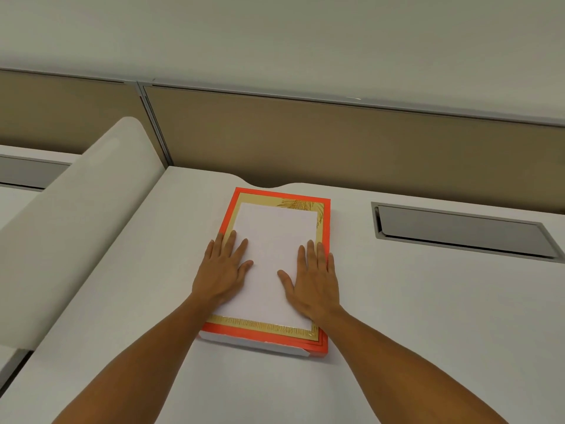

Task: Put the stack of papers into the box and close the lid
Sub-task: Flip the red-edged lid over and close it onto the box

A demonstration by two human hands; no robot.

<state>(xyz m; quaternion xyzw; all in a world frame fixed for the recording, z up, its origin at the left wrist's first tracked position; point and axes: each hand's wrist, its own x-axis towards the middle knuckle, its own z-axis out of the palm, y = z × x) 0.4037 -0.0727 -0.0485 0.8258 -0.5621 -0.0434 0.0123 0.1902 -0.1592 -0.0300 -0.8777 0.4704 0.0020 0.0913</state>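
Your two bare forearms enter from the near edge of the white desk and converge on the orange box, which lies flat on the desk with its long side running away from you. Your left hand rests palm down on the near left part of the box's contents, fingers spread and flat, the outer fingers overlapping the gold inner border. Your right hand rests palm down on the near right part, fingers extended and close together, thumb splayed toward the middle, the little finger at the orange rim. Neither hand pinches anything. The stack of papers sits inside the box, white face up, framed by the gold border. No separate lid can be told apart. Right of the box, a grey cable hatch is recessed in the desk. Left of the box stands a rounded white divider. Beyond the box rises a tan partition.
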